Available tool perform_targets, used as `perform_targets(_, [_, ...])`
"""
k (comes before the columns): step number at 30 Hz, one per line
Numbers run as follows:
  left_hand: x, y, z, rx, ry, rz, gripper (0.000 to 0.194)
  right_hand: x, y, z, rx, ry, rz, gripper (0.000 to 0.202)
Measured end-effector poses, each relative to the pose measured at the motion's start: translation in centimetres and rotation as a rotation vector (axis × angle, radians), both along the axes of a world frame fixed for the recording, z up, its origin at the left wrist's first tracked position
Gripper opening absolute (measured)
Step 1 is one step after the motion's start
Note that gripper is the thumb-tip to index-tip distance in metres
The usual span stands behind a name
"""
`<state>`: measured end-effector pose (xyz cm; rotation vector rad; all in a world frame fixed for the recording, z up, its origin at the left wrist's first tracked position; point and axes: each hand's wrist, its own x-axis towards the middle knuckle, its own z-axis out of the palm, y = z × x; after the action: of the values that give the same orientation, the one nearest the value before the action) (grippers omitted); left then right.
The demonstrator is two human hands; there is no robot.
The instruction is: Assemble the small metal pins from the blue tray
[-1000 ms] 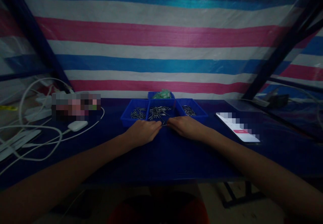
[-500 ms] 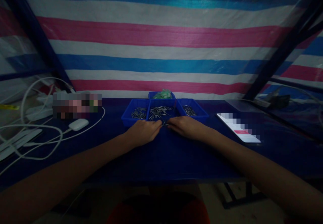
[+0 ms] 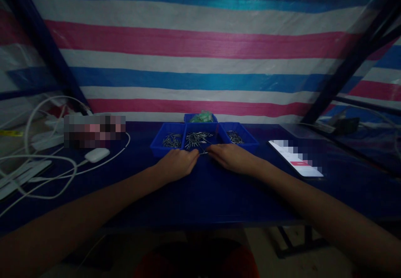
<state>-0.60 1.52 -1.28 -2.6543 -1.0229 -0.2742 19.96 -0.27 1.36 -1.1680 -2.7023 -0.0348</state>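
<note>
My left hand [image 3: 180, 162] is closed, its fingertips pinching one end of a thin, shiny metal pin-like piece [image 3: 203, 153]. From the other side the fingers of my right hand [image 3: 231, 156] are closed at the opposite end of that piece. Both hands are just in front of the middle blue bin [image 3: 219, 136], which holds a heap of slim metal pieces [image 3: 198, 137]. To its left, another blue bin [image 3: 158, 141] contains similar-looking small parts [image 3: 171, 140]. More metal parts [image 3: 234, 137] lie in the right blue bin [image 3: 249, 138]. What exactly the pieces are is too small to tell.
Behind the middle bin, a blue bin [image 3: 187, 118] holds green plastic-looking material [image 3: 202, 116]. A lit phone [image 3: 296, 159] lies to the right on the blue table [image 3: 219, 198]. White cables [image 3: 73, 169] and a white adapter [image 3: 97, 155] are at left. A striped sheet [image 3: 200, 42] hangs behind.
Both hands have shifted very slightly, staying at the same spot with the thin metal piece between them. The bins and phone have not visibly moved on the table.
</note>
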Motion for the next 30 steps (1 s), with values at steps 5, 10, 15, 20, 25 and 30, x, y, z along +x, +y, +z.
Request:
perform_targets(5, [0.0,0.0,0.0,0.003,0.008,0.034,0.030,0.2,-0.2,0.4,0.021,0.047,0.088,0.014])
perform_targets(10, [0.1,-0.1,0.2,-0.033,0.018,0.072,0.032,0.0,-0.3,0.4,0.033,-0.020,0.176,0.016])
perform_targets(15, [0.2,-0.4,0.3,-0.059,0.003,0.085,0.034,0.7,0.1,1.2,0.142,-0.065,0.092,0.020])
perform_targets(20, [0.2,-0.6,0.7,-0.092,0.061,0.047,0.030,3.4,1.3,2.2,0.303,-0.102,-0.335,0.027])
perform_targets(25, [0.2,-0.5,0.7,-0.074,0.061,0.023,0.029,5.1,2.5,2.1,0.280,-0.143,-0.480,0.025])
perform_targets(30, [0.2,-0.6,0.6,-0.052,0.067,0.026,0.029,2.4,1.1,1.6,0.274,-0.026,-0.155,0.021])
